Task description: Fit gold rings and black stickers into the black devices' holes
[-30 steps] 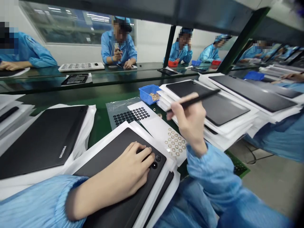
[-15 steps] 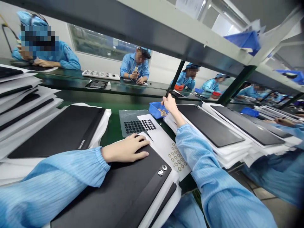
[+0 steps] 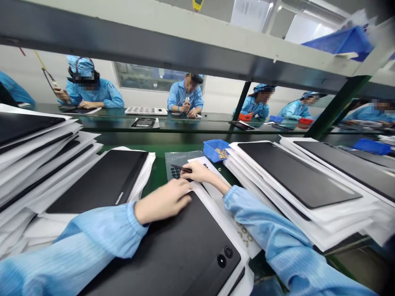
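Note:
A black tablet back cover [image 3: 173, 246] with two round camera openings lies in front of me on white sheets. My left hand [image 3: 165, 200] rests over its far edge, slightly blurred, thumb apart from the fingers, holding nothing visible. Just beyond that edge, my right hand [image 3: 199, 172] is closed on slim black tweezers [image 3: 180, 168], their end pointing left. Beneath and beside this hand lie a clear sheet of black rings [image 3: 175, 172] and a white strip with pale ring stickers [image 3: 244, 234]. The tips of my right fingers are partly hidden.
A blue bin [image 3: 212, 151] of small brass-coloured parts stands behind the sheets. Stacked covers with white paper [image 3: 277, 174] stand at right, another cover [image 3: 101, 181] and a tall stack [image 3: 40, 152] at left. A shelf beam [image 3: 185, 37] crosses overhead. Co-workers sit opposite.
My right hand has come from beside the blue bin, back toward me and left, to the ring sheet. My left hand's fingers have drawn closer together. The view has turned.

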Tool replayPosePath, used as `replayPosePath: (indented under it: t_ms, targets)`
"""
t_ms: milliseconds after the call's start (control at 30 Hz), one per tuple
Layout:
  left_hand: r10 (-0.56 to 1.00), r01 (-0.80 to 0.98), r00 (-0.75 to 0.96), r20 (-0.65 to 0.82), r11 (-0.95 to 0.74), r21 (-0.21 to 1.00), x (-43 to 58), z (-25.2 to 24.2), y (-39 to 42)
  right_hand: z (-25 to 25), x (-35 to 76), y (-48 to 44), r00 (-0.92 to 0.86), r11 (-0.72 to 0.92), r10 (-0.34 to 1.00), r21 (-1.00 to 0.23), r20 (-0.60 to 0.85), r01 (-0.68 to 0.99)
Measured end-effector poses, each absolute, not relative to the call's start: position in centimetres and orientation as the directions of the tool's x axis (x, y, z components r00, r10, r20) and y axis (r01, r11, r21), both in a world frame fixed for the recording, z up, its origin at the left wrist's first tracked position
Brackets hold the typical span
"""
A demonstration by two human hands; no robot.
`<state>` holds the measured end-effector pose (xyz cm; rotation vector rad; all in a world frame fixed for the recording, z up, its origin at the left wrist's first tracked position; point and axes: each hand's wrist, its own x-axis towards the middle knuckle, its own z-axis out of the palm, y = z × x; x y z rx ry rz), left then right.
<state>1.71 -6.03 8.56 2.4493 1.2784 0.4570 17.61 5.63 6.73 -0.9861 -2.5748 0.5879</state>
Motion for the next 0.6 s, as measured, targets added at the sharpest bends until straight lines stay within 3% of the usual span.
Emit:
replayPosePath:
  t_ms: [100,200,400,600]
  targets:
    - [0.977,0.849,0.207,0.052,-0.206,0.486,-0.8,8.0,-3.8,6.5,16.6,5.2,-0.747,0.67,0.654,-0.55,0.121,0.498]
    - [0.993,0.856,0.079,-0.086,-0.024,0.517,-2.4,6.7,-2.2,6.0,16.0,5.0,-0.786,0.666,0.61,-0.602,0.099,0.441]
    - [0.961,0.787,0.04,-0.273,0.138,0.602,-1.8,5.6,-2.0,4.9,15.4,4.9,-0.815,0.685,0.567,-0.617,0.118,0.387]
    - [0.943,0.715,0.058,-0.329,0.191,0.673,-1.2,6.0,-2.2,4.3,14.9,4.7,-0.756,0.676,0.627,-0.614,0.189,0.408]
